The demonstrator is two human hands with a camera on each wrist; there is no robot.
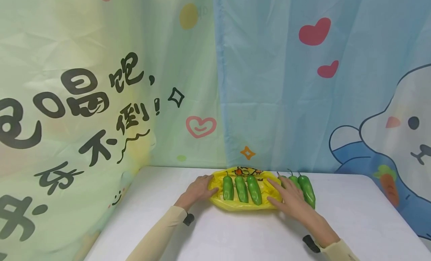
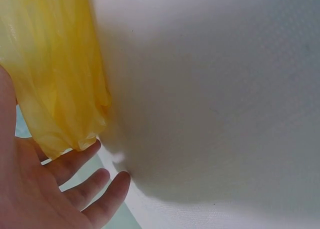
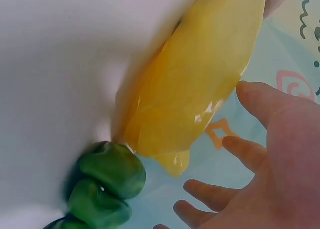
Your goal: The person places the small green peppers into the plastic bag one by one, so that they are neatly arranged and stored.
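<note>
Yellow plastic, one crinkled bag (image 1: pixel 235 207), spread out on one white table (image 1: pixel 232 238), and across it lie three green peppers (image 1: pixel 241 189), side by side, stems to the far edge! Whether they sit inside its mouth or simply on top, I can't tell.

Two hands on the scene, one at each end. On the left flank, the left hand (image 1: pixel 199 188) is open, its fingers loosely spread; the bag's edge runs between thumb and fingers, with no firm grip to be seen. Over on the right, the right hand (image 1: pixel 291 199) is wide open, fingers fanned, thumb tip at the bag's rim, and nothing in its grasp.

Count again: three more green peppers (image 1: pixel 306 190) lie in a row just beyond that right hand, partly hidden by it, close to the bag's right end. That's six in all, three and three!

Two cream sleeves (image 1: pixel 158 234), two dark wrist pieces (image 1: pixel 189 219), and behind, on the blue cloth (image 1: pixel 256 66), two solid red hearts (image 1: pixel 315 32).
</note>
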